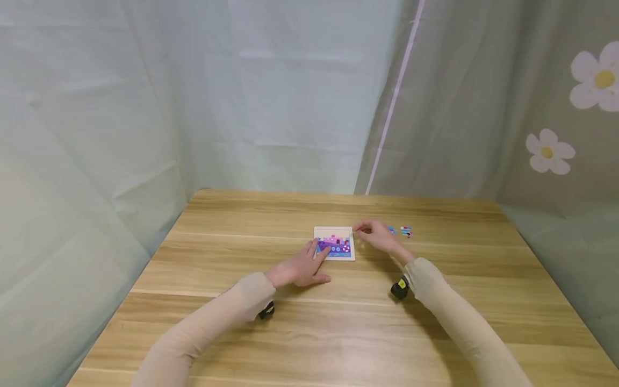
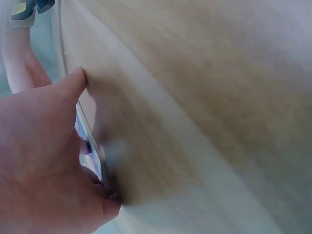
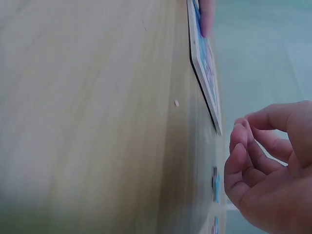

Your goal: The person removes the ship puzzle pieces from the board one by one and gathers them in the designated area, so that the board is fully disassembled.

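A small jigsaw board (image 1: 353, 242) with a pale frame lies flat on the table, showing a purple and pink ship on blue. My left hand (image 1: 304, 264) rests over its left side, fingers spread on the picture and thumb out on the table. The upper part of the picture area is plain pale. By the board's upper right corner, my right hand (image 1: 378, 235) hovers above the table. In the right wrist view the thumb and fingertips of the right hand (image 3: 268, 161) come together; whether something small is between them is not visible.
Several colourful puzzle pieces (image 1: 406, 231) lie on the wooden table (image 1: 338, 328) right of my right hand. A tiny white bit (image 3: 176, 103) lies near the board in the right wrist view. Pale curtains (image 1: 290, 107) hang behind the table.
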`<state>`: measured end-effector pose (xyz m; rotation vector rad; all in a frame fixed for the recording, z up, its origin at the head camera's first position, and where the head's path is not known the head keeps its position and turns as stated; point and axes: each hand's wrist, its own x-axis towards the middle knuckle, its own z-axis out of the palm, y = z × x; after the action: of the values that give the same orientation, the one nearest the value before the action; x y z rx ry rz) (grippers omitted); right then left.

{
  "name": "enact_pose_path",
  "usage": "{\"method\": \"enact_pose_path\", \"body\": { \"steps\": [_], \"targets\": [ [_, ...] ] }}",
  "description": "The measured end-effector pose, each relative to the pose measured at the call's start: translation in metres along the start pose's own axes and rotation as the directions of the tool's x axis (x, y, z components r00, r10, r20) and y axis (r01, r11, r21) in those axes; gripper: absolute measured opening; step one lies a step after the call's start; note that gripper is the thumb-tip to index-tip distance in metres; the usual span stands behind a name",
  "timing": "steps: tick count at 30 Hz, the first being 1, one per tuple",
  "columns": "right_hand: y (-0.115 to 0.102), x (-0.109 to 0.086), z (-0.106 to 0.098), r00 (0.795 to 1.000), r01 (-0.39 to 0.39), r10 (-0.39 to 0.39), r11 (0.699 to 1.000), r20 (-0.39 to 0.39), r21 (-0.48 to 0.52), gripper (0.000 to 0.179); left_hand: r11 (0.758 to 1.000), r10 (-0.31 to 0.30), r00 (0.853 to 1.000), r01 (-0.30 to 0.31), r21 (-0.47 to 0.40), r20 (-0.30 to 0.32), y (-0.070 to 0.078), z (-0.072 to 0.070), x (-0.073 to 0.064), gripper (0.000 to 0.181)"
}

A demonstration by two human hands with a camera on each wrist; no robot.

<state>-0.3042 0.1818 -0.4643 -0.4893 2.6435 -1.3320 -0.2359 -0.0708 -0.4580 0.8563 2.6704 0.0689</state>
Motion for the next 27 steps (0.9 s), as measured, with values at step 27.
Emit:
{"method": "enact_pose_path", "body": {
  "steps": [27],
  "targets": [
    [-0.014,0.014,0.021,0.996,0.020,-0.009,0.993,0.086,-0.119,0.030,0.996,0.047,0.999,-0.046,-0.074,0.015,-0.007,0.005,0.003,0.084]
  ]
}}
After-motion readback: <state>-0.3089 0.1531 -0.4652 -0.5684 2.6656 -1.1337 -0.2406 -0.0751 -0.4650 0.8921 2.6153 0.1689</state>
